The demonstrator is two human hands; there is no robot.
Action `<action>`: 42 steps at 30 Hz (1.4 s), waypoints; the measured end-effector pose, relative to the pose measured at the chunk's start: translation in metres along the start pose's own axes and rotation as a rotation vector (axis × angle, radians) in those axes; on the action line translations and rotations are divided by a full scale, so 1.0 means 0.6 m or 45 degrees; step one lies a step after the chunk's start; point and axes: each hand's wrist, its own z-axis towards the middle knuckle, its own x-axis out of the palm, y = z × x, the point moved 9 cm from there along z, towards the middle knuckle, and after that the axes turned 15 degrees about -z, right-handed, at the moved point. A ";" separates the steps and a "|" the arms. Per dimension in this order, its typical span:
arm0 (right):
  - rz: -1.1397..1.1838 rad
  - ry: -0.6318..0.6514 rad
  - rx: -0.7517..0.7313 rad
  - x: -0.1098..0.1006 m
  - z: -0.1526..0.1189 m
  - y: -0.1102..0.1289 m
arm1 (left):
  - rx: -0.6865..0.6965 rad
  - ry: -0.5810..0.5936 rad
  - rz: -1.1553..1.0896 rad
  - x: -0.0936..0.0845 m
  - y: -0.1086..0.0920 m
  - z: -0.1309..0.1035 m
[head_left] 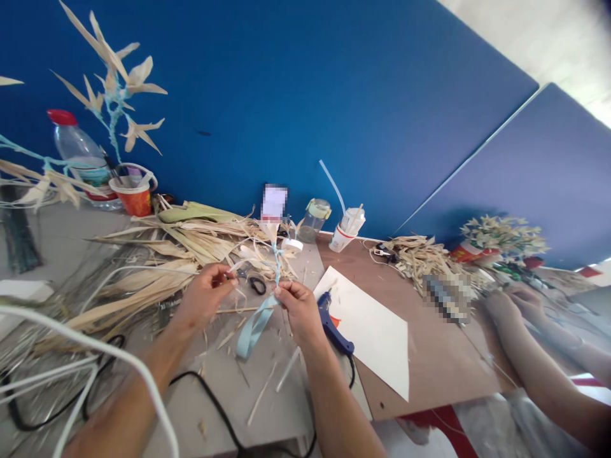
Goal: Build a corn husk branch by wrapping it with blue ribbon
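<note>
My right hand (300, 306) is closed, thumb and fingers pinching the lower end of a stem (277, 262) wrapped in light blue tape. Pale husk petals top this upright stem. From the same pinch a loose light blue tape (252, 334) hangs in a loop toward the table. My left hand (210, 291), also closed, has its fingertips together on a thin pale strand whose kind I cannot make out. Between the hands lie dark-handled scissors (256, 284), partly hidden. A blue glue gun (331, 324) rests just right of my right hand.
Dried corn husks (191, 238) cover the table's left and back. A white sheet (382, 337) lies under the glue gun. White wires arch across the left foreground; black cables cross below. A jar (314, 219), paper cup (342, 237) and bottle (79, 152) stand behind. A co-worker's hands (506, 308) are at right.
</note>
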 end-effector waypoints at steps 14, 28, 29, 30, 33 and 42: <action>0.085 0.031 0.025 0.005 0.000 -0.007 | -0.386 0.151 -0.550 0.029 0.011 -0.022; 0.307 0.080 0.080 0.014 -0.009 0.004 | -0.429 0.400 -0.686 0.056 0.022 -0.031; 0.323 0.102 0.088 0.018 -0.013 0.006 | -0.443 0.425 -0.711 0.063 0.021 -0.037; 0.329 0.124 0.095 0.022 -0.016 0.008 | -0.461 0.446 -0.732 0.070 0.020 -0.042; 0.326 0.165 0.096 0.030 -0.023 0.011 | -0.500 0.426 -0.721 0.082 0.022 -0.051; 0.305 0.077 -0.011 0.011 -0.013 0.014 | -0.131 -0.083 -0.199 0.010 0.013 -0.017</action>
